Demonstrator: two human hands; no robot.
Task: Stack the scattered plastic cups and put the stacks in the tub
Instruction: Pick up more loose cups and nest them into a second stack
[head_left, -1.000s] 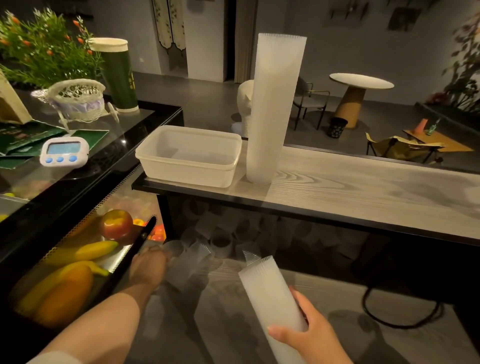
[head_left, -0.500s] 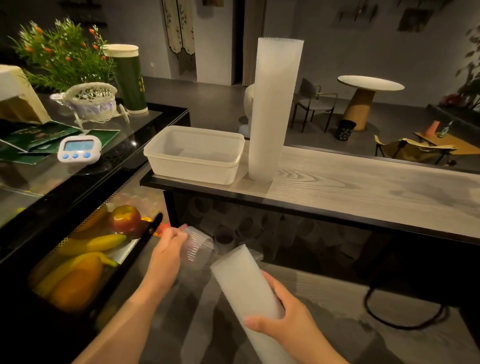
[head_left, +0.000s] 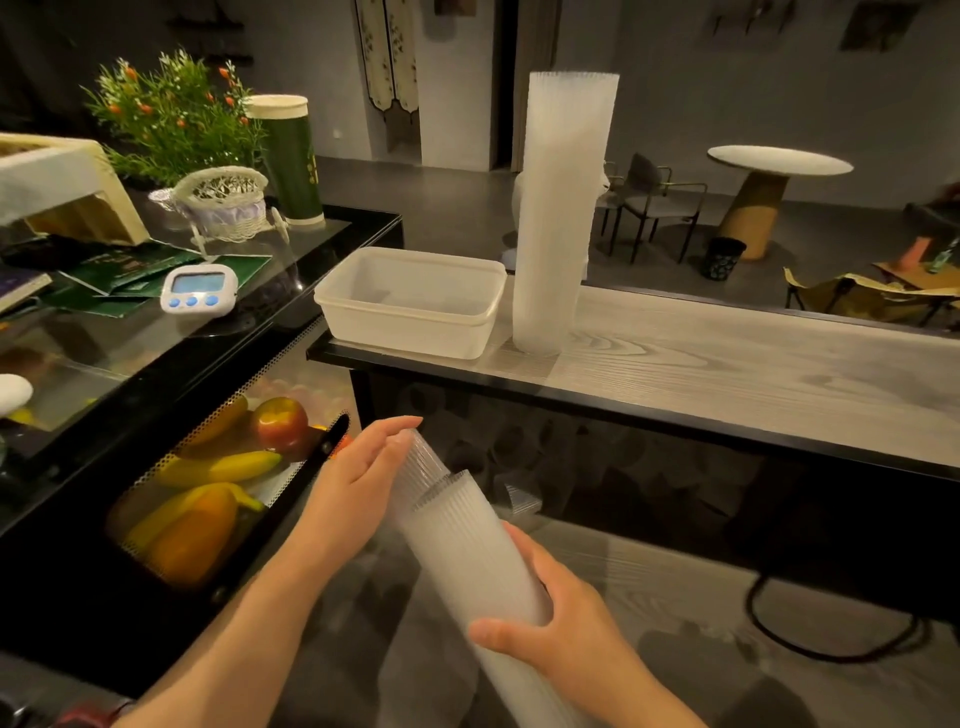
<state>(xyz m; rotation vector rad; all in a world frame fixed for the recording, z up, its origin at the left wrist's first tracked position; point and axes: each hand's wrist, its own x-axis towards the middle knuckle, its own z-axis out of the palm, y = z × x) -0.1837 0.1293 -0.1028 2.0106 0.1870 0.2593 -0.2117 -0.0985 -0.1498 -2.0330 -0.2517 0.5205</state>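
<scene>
1. Your right hand (head_left: 566, 618) has its fingers and thumb curled round the lower part of a stack of ribbed plastic cups (head_left: 470, 551), which is held tilted, open end up and to the left, below the counter (head_left: 727, 374).
2. Your left hand (head_left: 358, 483) holds a single cup (head_left: 423, 460) at the mouth of that stack. The fingers are nearly straight along the cup's side, and the cup is partly nested, with its top end standing proud of the stack's rim.
3. Judged status of this step: the nesting is in hand but not complete, as the cup has yet to be seated fully.
4. A tall stack (head_left: 563, 208) stands upright on the counter, just beside the tub (head_left: 410, 301) and not in it.
5. The tub sits at the left end of the counter. Its interior looks bare, so no stack has been deposited as far as can be seen.
6. Loose cups (head_left: 522, 499) seem to lie in the dim space under the counter. The light there is poor and their number cannot be told.
7. Outstanding, in my judgement: seat the current cup, collect the remaining loose cups, then place both stacks in the tub.
</scene>
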